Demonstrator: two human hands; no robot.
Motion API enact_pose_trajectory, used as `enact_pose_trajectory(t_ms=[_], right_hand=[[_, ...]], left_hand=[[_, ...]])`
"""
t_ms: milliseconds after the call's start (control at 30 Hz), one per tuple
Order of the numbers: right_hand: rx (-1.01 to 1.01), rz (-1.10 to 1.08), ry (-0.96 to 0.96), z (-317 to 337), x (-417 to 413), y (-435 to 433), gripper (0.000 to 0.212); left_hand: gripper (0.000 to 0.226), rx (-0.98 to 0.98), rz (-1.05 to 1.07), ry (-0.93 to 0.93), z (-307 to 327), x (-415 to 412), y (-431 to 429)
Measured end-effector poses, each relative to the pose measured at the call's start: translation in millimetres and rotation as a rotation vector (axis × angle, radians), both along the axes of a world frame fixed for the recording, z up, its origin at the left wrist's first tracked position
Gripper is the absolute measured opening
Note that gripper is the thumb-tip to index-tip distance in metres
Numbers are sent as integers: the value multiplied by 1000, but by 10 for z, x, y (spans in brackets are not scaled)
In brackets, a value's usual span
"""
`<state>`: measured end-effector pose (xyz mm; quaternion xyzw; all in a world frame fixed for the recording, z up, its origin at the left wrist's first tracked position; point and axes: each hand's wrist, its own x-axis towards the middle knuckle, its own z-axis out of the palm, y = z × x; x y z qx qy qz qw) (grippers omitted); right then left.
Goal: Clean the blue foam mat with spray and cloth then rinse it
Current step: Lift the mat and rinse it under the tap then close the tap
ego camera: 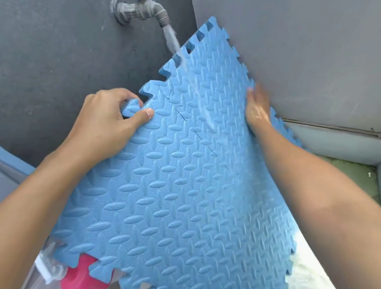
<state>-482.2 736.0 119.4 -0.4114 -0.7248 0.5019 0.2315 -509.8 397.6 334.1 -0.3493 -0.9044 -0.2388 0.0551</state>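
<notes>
Head view: The blue foam mat [180, 179] is held up on a slant under the tap [143, 4], w/ its far corner leaning by the gray wall [318, 52]. Water [173, 42] runs from the tap & hits the far left edge of the mat, then slides down the bumpy top.

The mat looks light & soft, prob. easy to lift w/ one hand. It bends a bit, so it may flop if held by one corner only. Wet foam is likely slippery. The puzzle teeth on the edges look like good spots to pinch, b/c fingers can hook around them. I think it won't break easy, but a tooth could tear if pulled hard.

The left hand [107, 121] is closed on one tooth at the left edge, thumb on top, fingers curled round behind. That grip keeps the mat up.

The right hand [258, 107] is flat & open on the mat near its right edge, close to the wall. It looks wet & a bit blurry, so it's prob. rubbing the top. It holds nothing; it just presses on the foam.

Near the bottom left, a pink thing [84, 280] & a clear plastic thing [47, 268] peek out from under the mat. Can't tell what they are.
</notes>
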Motion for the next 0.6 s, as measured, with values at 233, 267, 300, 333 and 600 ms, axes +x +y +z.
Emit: enact_pose_trajectory(t_ms=[233,267,300,333,600], right_hand=[[-52,-192,-110,-503,622,-330,68],[1,-147,-69,-312,506,-482,69],[49,-95,-12,-107,397,-695,70],[84,-42,43,108,309,-979,69],[351,138,243,350,869,-2974,69]], left_hand=[[24,-2,4,-8,0,0,7],[23,-5,8,-17,-2,23,14],[23,-7,11,-26,-2,43,22],[23,-9,15,-35,3,59,26],[42,15,47,-73,49,62,15]])
